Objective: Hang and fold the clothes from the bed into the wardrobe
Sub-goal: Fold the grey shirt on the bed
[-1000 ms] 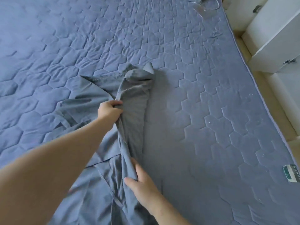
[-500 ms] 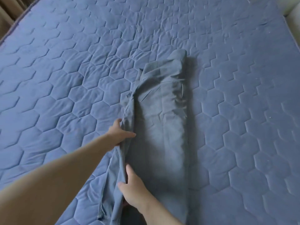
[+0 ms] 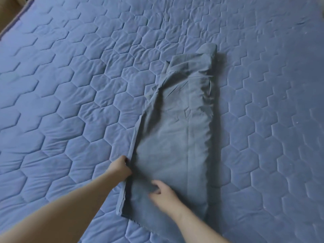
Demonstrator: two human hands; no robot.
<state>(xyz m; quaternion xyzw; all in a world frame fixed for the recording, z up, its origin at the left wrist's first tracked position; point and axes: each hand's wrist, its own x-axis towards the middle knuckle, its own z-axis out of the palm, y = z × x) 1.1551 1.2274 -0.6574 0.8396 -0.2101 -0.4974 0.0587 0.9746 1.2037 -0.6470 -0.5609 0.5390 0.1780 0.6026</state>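
Grey-blue garment [image 3: 177,130] is lying folded lengthwise on the quilted bed [image 3: 70,85]. Left hand [image 3: 121,168] is gripping its left edge, fingers curled; right hand [image 3: 164,193] is resting on the cloth, fingers loosely bent.

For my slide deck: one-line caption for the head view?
Left hand grips the edge of a grey garment folded lengthwise on a blue quilted bed; right hand rests on it.

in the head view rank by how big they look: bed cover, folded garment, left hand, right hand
1. bed cover
2. folded garment
3. left hand and right hand: look alike in size, not ranked.
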